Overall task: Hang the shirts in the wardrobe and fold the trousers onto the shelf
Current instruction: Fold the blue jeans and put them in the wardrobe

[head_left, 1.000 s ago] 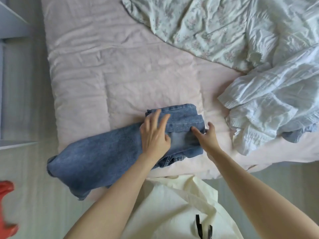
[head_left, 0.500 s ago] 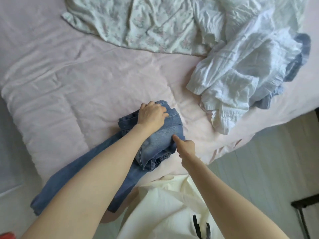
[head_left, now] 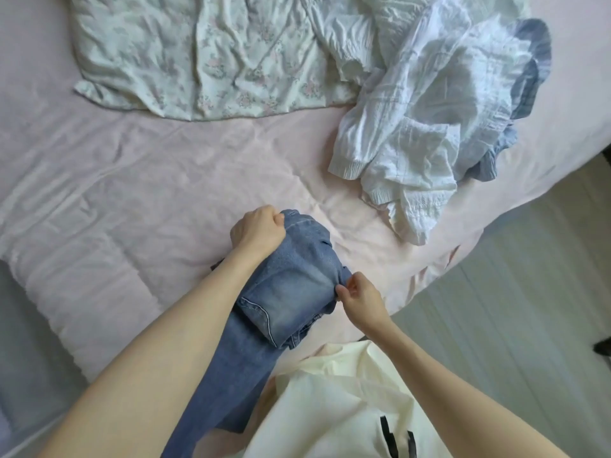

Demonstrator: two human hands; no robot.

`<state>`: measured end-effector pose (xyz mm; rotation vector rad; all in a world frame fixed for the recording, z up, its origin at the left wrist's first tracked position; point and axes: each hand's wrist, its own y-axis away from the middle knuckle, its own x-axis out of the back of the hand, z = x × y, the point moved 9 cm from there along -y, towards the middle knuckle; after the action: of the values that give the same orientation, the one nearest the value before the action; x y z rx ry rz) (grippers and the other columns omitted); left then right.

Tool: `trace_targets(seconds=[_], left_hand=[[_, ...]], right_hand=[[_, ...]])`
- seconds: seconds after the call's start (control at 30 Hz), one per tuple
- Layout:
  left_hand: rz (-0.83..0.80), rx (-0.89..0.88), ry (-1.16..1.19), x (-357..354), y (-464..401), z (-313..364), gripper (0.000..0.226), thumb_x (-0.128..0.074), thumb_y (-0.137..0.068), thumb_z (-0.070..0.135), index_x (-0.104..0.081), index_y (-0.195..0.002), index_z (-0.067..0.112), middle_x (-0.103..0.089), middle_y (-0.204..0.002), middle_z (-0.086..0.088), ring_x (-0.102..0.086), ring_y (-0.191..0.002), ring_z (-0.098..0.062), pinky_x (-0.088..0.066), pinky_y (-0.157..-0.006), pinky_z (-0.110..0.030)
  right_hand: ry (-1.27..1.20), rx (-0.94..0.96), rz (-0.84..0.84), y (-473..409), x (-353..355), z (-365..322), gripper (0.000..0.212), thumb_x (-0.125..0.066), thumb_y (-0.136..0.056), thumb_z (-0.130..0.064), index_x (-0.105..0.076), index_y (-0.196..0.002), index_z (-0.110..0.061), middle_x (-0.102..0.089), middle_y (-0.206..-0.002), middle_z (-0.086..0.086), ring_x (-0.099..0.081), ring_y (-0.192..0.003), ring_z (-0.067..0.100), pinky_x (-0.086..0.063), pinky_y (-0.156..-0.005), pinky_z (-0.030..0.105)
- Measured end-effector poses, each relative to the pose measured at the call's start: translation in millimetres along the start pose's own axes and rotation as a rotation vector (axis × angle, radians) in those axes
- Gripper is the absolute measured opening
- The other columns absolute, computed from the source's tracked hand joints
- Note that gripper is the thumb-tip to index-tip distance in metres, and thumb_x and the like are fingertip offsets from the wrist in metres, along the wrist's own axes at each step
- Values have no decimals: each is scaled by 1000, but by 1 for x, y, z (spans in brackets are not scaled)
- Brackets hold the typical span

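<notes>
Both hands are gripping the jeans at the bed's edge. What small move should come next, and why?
Probably carry the gripped waist end across for another fold. The left hand grips the far end of the jeans, the right hand pinches the near edge, and the legs hang unfolded off the bed, so the bundle is not yet compact enough to shelve.

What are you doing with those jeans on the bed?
A person is folding the blue jeans at the edge of the pink bed. The left hand grips the far end, the right hand pinches the near corner. A white garment and a floral one lie crumpled farther back.
</notes>
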<state>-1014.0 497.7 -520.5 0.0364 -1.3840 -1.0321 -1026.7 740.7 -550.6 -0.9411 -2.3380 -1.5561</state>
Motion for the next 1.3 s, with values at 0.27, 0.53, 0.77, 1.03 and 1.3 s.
trace_targets(seconds=[0.27, 0.53, 0.77, 1.03, 1.3], left_hand=[[-219, -282, -435, -39, -27, 77, 51, -42, -89, 55, -57, -120, 17, -50, -129, -5, -40, -122, -26, -32, -96, -40], [-348, -309, -482, -57, -26, 83, 27, -49, -91, 38, -59, -103, 17, -59, -118, -5, -53, -108, -26, -35, -78, -31], [-377, -410, -450, -25, 8, 69, 33, -50, -88, 52, -47, -81, 20, -55, -91, 0, -50, -81, -22, -33, -68, -30], [-220, -429, -347, -4, 27, 64, 23, -43, -94, 28, -45, -73, 20, -51, -92, -2, -54, -88, -31, -30, -69, -31], [-22, -184, -144, 25, 9, 30, 30, -47, -93, 29, -43, -65, 19, -55, -77, 1, -52, -78, -26, -31, -66, -29]], right_hand=[[-389, -37, 69, -20, 16, -5, 30, -54, -89, -28, -54, -114, -11, -53, -108, -3, -51, -94, 10, -37, -75, 20], [-438, -23, -102, -22, -4, -5, 17, -64, -84, -26, -49, -83, -18, -59, -92, 4, -56, -79, 18, -45, -69, 26], [-276, 81, -64, -1, -4, -27, 13, -61, -84, -27, -55, -88, -17, -58, -99, 5, -54, -98, 27, -46, -86, 37], [51, 250, 8, 20, -6, -53, 15, -40, -95, -18, -53, -96, -10, -50, -107, 6, -41, -107, 24, -39, -81, 35], [342, 276, -48, 28, 2, -46, 19, -29, -98, -22, -44, -98, -10, -46, -109, 7, -48, -100, 29, -36, -80, 37]])
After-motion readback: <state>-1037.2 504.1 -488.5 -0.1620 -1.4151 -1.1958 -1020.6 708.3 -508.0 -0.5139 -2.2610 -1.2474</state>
